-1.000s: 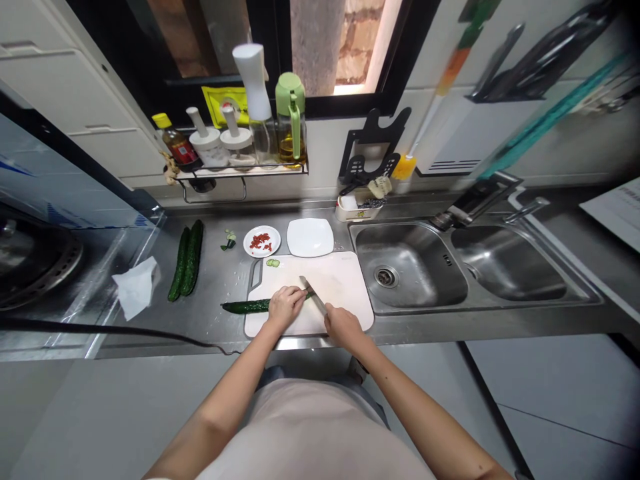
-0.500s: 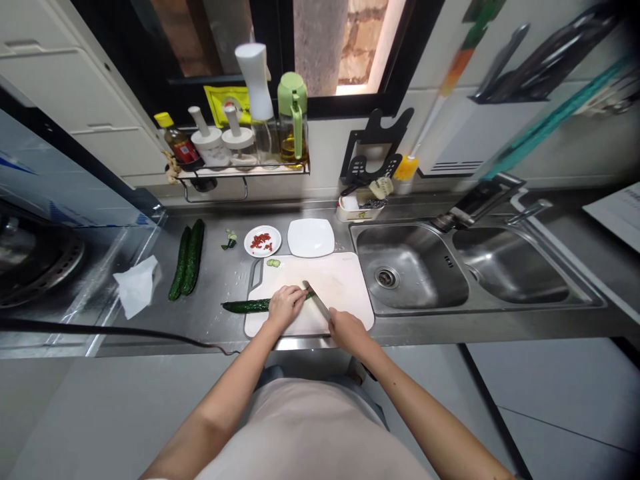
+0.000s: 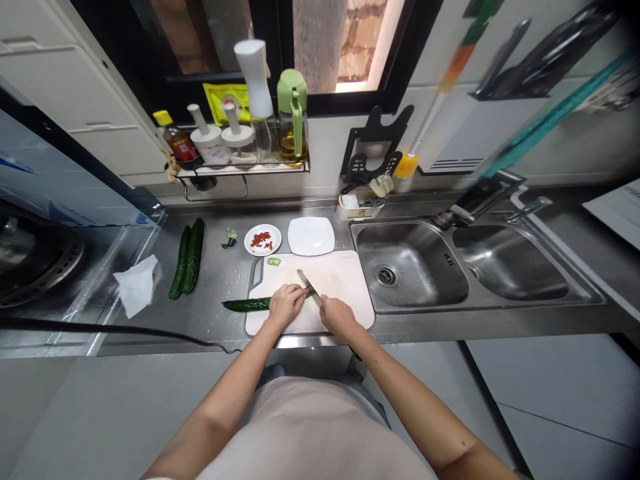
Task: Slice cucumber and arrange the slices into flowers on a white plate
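Left hand (image 3: pixel 287 305) pinches cucumber (image 3: pixel 247 305) flat on board (image 3: pixel 345 287); its uncut end sticks out past the board's left edge over counter (image 3: pixel 215 267). Right hand (image 3: pixel 337 316) grip closed round handle of knife (image 3: pixel 310 287), blade slanted across cucumber's right end, just beside left fingertips. Slices (image 3: pixel 273 261) at board's upper left. Behind board: round plate (image 3: pixel 263 240) with red pieces, square plate (image 3: pixel 311 236) to its right. Two whole cucumbers (image 3: pixel 187 260) side by side, far left, near tissue (image 3: pixel 137 285). Sink (image 3: pixel 413 267) right of board.
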Motion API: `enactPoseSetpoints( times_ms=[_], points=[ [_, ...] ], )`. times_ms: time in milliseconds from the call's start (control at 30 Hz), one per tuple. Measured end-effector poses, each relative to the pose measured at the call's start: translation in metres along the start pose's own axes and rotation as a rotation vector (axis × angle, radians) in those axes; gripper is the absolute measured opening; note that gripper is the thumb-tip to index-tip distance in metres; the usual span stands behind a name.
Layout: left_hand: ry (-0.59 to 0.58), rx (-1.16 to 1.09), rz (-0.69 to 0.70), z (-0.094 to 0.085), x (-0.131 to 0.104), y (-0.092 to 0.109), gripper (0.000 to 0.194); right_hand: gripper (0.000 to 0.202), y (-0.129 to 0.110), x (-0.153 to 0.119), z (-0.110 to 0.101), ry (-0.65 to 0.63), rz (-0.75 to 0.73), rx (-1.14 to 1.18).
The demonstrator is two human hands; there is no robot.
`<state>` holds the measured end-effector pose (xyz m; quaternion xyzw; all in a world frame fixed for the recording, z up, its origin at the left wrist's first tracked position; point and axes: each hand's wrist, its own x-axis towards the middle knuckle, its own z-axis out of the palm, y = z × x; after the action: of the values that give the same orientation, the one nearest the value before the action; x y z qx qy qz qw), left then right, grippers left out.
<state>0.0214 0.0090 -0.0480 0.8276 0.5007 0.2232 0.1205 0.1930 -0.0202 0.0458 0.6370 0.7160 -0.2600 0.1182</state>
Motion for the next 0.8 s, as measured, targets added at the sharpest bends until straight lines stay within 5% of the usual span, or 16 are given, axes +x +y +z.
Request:
enactPoseSetpoints(
  times_ms=[367, 800],
  points=[
    [0.001, -0.005, -0.014, 0.000, 0.001, 0.000, 0.023, 0.024, 0.014, -0.025, 0.012, -0.053, 0.045, -0.007],
    [0.002, -0.005, -0.018, -0.001, 0.001, 0.001, 0.023, 0.031, 0.001, 0.003, 0.006, -0.012, 0.007, 0.015]
  ],
)
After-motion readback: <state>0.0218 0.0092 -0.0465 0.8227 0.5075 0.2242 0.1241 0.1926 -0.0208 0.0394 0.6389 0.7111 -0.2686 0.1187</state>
